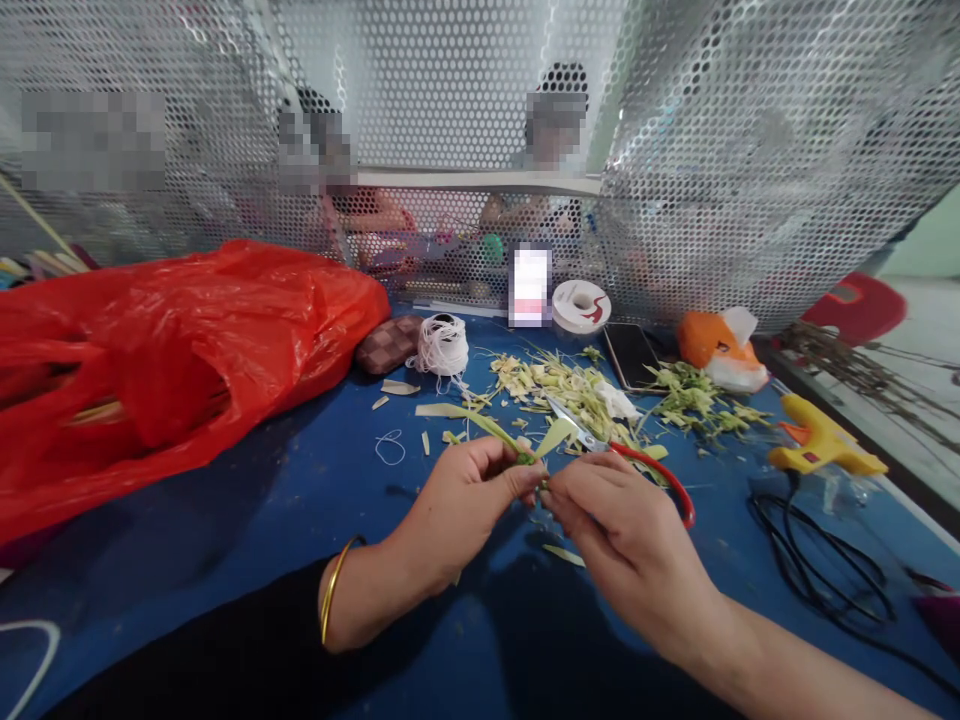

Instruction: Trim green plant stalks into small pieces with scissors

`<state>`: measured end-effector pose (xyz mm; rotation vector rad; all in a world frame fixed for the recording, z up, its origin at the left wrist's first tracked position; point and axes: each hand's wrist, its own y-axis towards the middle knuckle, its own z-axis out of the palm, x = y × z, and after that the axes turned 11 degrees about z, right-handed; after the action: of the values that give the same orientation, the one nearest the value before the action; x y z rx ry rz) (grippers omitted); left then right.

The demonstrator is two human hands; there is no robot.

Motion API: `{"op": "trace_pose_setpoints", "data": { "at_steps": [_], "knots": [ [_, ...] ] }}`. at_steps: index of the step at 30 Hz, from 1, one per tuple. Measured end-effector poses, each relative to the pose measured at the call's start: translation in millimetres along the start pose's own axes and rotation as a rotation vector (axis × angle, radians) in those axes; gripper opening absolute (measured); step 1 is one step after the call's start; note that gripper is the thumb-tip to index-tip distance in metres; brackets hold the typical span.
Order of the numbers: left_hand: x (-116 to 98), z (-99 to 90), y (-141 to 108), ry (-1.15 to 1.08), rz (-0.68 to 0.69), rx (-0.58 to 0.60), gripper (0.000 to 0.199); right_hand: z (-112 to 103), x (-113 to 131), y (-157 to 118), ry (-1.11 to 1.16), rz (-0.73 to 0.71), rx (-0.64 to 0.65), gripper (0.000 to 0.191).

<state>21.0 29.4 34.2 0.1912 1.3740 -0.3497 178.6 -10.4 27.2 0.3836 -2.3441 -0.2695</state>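
My left hand (469, 500) pinches a small piece made of green leaf strips (553, 438) between thumb and fingers. One long strip sticks out to the left of the piece, and a broader one points up to the right. Close beside it, the fingertips of my right hand (622, 520) are pressed together at the lower end of the same piece; what exactly they grip is hidden. Just behind my right hand lie scissors (652, 462) with red handles, their blades on a pile of pale green leaf scraps (570, 385).
A red plastic bag (195, 340) covers the left side. White string (442, 347), a ribbon spool (581, 306), a phone (630, 357) and an orange tissue pack (720, 345) line the back. A yellow glue gun (825, 440) with black cable lies right. People sit behind a perforated screen (480, 90).
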Motion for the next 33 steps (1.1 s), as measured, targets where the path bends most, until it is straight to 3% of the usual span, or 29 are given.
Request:
{"op": "trace_pose_setpoints", "data": {
  "at_steps": [15, 20, 23, 28, 30, 33],
  "knots": [
    [-0.4, -2.2, 0.2, 0.045, -0.068, -0.044, 0.02, -2.4, 5.6, -6.0, -0.007, -0.019, 0.046, 0.029],
    [-5.2, -7.4, 2.8, -0.011, -0.077, 0.078, 0.029, -5.9, 1.7, 1.9, 0.006, 0.076, 0.056, 0.031],
    [-6.3, -10.3, 4.3, -0.037, -0.072, 0.125, 0.034, -7.8, -6.3, 10.0, 0.154, 0.244, 0.089, 0.028],
    [-2.3, -9.1, 5.0, 0.053, -0.122, 0.147, 0.027, 0.8, -15.8, 16.7, 0.73, 0.531, 0.09, 0.023],
    [-0.1, -7.8, 4.5, 0.039, -0.151, 0.15, 0.028, 5.0, -16.3, 16.4, 0.851, 0.584, 0.058, 0.021],
    [2.9, -6.2, 3.3, 0.063, -0.184, 0.153, 0.033, 8.1, -15.4, 15.0, 0.846, 0.582, 0.034, 0.019]
  ]
}}
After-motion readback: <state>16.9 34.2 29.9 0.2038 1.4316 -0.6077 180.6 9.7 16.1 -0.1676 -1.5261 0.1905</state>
